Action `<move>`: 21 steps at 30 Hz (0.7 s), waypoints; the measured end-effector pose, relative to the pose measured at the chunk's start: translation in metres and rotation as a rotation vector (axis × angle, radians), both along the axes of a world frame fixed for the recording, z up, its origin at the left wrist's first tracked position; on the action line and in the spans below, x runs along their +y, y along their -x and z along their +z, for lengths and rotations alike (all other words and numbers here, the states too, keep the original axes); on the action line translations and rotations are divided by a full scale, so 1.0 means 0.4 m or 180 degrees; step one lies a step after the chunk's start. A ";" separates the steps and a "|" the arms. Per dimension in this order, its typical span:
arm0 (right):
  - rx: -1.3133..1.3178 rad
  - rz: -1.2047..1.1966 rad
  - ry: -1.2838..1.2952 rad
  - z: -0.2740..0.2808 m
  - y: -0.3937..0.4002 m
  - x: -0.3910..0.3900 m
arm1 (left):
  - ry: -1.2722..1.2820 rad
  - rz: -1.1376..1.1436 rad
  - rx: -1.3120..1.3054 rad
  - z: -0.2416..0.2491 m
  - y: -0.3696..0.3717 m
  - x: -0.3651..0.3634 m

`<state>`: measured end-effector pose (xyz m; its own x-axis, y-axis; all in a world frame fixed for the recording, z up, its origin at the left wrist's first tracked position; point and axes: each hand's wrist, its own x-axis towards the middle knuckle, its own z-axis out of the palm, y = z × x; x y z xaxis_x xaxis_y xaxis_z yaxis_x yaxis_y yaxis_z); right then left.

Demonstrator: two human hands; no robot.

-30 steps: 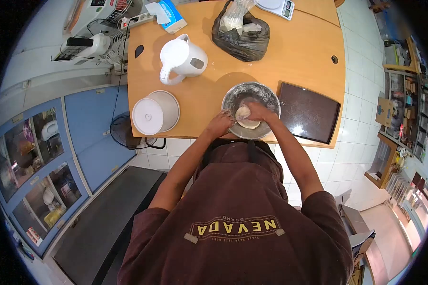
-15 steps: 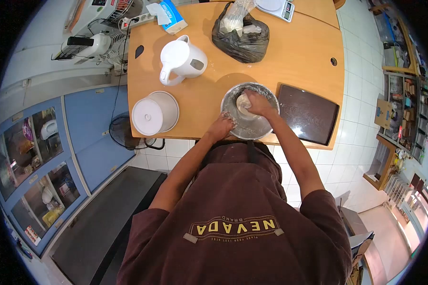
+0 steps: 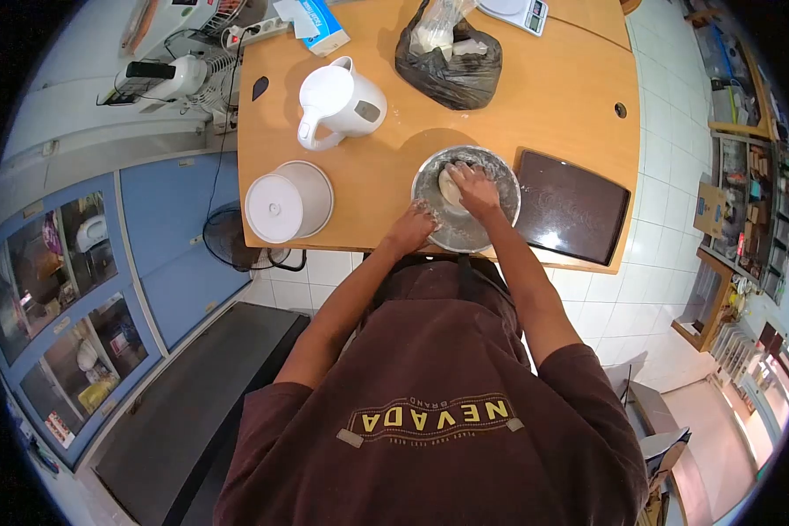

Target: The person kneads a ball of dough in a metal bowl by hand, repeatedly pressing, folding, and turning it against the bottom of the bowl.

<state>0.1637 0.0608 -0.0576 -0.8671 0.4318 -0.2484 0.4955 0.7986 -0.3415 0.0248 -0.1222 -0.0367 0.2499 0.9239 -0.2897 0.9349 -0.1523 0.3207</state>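
Observation:
A pale lump of dough (image 3: 451,188) lies inside a round metal bowl (image 3: 465,238) near the table's front edge. My right hand (image 3: 474,188) reaches into the bowl and rests on the dough, fingers spread over its top. At the bowl's left rim, my left hand (image 3: 415,227) is closed on the edge, with floury residue on its fingers. Flour or dough bits coat the bowl's inner wall. Just right of the bowl sits a dark rectangular tray (image 3: 573,208) with whitish smears.
On the table (image 3: 368,184) stand a white lidded tub (image 3: 276,207), a white electric kettle (image 3: 342,98), a black plastic bag (image 3: 456,83) with clear bags in it, a tissue box (image 3: 326,39) and a digital scale (image 3: 526,12). A fan (image 3: 226,238) is at the left.
My right hand has gone from curled into the dough to fingers extended over it. The view has shifted slightly; my left hand stays at the rim.

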 end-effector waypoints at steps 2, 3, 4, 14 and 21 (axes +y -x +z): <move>0.0008 -0.0020 -0.0306 -0.019 0.000 -0.015 | 0.0164 0.0014 -0.0103 0.019 0.001 0.011; 0.0046 -0.0032 -0.0437 -0.019 0.000 -0.027 | 0.0152 -0.0024 -0.0067 0.009 0.002 0.011; 0.0083 -0.0044 -0.0563 -0.019 -0.003 -0.037 | 0.0145 -0.0061 -0.0032 0.000 0.002 0.008; 0.0144 0.0244 -0.0394 0.118 -0.030 -0.098 | 0.0325 0.0028 -0.0095 -0.004 0.002 0.008; -0.0141 0.0339 -0.0351 0.089 -0.045 -0.155 | 0.0042 0.0013 -0.0215 0.009 0.003 0.008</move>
<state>0.1816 -0.0012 -0.0218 -0.8987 0.3647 -0.2436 0.4186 0.8789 -0.2286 0.0237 -0.1191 -0.0331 0.2656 0.9212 -0.2844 0.9116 -0.1439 0.3850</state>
